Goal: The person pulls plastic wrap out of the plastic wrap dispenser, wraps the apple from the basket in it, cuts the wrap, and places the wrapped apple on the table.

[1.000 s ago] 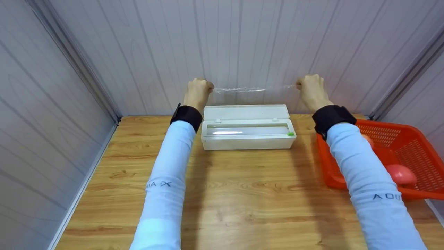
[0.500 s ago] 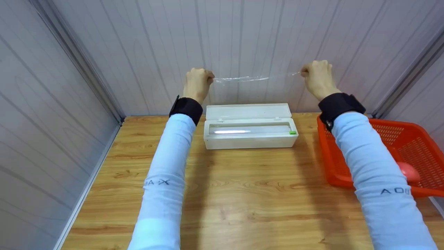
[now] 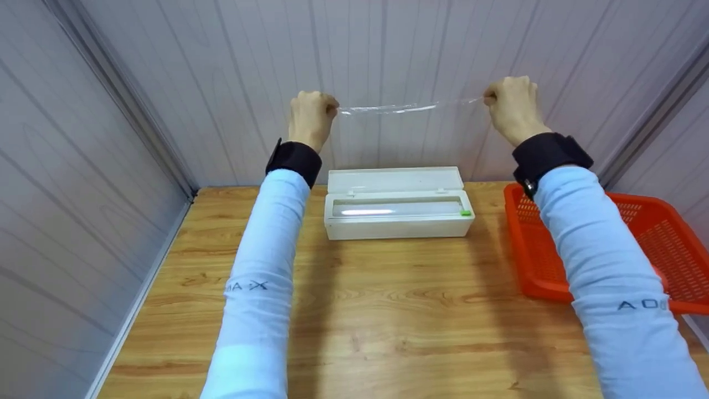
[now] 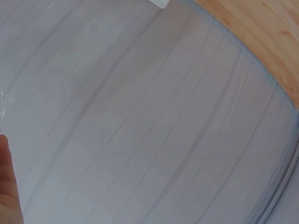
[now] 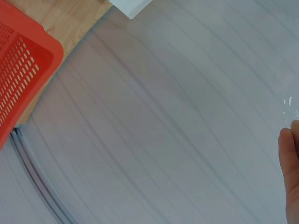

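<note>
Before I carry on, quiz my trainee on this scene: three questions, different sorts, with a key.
1. What do the left hand and right hand hold stretched between them? A) a cord; B) clear plastic film; C) a paper towel.
2. True or false: the lid of the white cling-film dispenser is open.
3. Fill in: the orange-red basket stands to the person's ___ of the dispenser.

Key: 1 B; 2 true; 3 right.

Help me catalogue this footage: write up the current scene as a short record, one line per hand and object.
Left hand: pinches one end of the clear film
Right hand: pinches the other end
Clear film: held up between the hands; link to the roll unclear
White box: on the wooden table, lid open, roll inside
Orange basket: right of the box, partly behind the right sleeve
</note>
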`<control>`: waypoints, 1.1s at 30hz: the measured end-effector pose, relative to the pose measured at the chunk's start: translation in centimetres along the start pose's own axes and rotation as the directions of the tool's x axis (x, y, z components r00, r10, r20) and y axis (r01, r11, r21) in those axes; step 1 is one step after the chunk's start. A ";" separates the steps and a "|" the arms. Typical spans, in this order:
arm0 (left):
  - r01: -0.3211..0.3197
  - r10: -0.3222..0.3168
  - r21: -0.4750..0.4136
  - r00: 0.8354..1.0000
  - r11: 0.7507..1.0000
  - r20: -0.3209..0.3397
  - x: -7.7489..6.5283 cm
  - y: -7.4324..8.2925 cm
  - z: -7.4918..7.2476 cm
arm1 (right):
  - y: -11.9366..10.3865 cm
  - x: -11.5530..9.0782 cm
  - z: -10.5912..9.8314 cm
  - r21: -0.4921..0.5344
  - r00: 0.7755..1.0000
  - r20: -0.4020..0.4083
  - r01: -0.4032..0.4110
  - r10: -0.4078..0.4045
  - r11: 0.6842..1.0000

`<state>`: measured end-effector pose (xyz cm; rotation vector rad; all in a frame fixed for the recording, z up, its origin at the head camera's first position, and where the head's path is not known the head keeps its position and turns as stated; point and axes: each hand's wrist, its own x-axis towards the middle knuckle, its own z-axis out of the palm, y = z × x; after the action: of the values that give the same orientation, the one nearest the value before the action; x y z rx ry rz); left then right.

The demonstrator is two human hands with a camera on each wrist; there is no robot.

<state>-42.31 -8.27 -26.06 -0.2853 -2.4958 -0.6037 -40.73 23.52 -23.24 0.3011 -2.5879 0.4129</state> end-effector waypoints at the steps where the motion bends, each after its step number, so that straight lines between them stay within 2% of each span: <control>1: 0.007 -0.007 -0.003 1.000 1.000 0.002 0.1 0.1 -0.1 | 0.0 0.1 -0.2 -0.006 1.000 0.000 -0.003 0.003 1.000; 7: 0.021 -0.021 -0.010 1.000 1.000 0.002 0.8 1.6 -0.5 | 0.7 0.4 -1.9 -0.018 1.000 -0.022 -0.009 0.009 1.000; 15: 0.028 -0.030 -0.037 0.998 0.999 -0.063 2.1 3.4 -0.8 | 1.4 0.7 -3.5 -0.015 0.997 -0.076 -0.016 0.015 1.000; 22: 0.093 -0.102 -0.077 0.988 0.993 -0.119 2.5 4.0 -1.4 | 0.9 0.9 -4.3 0.009 0.993 -0.108 -0.051 0.051 0.999; 27: 0.141 -0.156 -0.127 0.980 0.982 -0.124 2.6 4.3 -2.4 | 0.4 1.5 -4.8 0.046 0.982 -0.155 -0.103 0.109 0.994; 33: 0.144 -0.173 -0.174 0.972 0.974 -0.162 2.8 4.8 -3.6 | -0.2 2.3 -6.2 0.056 0.966 -0.177 -0.181 0.188 0.982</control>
<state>-41.40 -5.58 -20.11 -0.0865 -2.3174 -0.8601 -39.90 25.17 -16.95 0.0328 -2.4383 0.5319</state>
